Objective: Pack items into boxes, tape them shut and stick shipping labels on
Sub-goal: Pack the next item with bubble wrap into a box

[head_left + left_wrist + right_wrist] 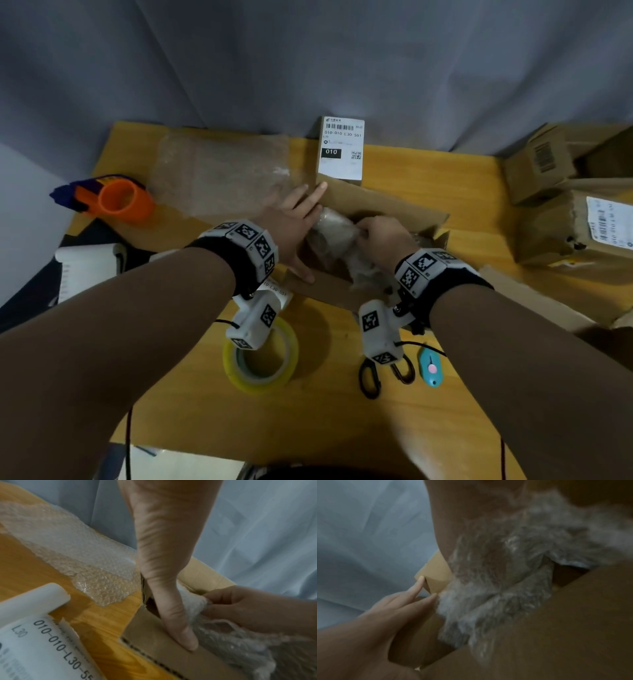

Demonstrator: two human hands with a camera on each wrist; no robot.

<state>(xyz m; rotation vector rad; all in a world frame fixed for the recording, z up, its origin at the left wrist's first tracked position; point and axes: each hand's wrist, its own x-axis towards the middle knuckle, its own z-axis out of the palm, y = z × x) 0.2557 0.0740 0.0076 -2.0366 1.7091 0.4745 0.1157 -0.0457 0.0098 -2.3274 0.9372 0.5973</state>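
An open cardboard box sits mid-table. Inside it lies an item wrapped in bubble wrap. My left hand is spread flat against the box's left side, index finger on the far corner and thumb pressing the near wall. The left wrist view shows that thumb on the cardboard. My right hand curls round the wrapped item's right end; the left wrist view shows the right hand pinching the wrap. In the right wrist view the wrap fills the middle, with left fingers on the box corner.
A loose bubble-wrap sheet and an orange tape dispenser lie at the back left. A labelled box stands behind. Yellow tape roll, scissors and a teal cutter lie near me. More boxes crowd the right; labels lie left.
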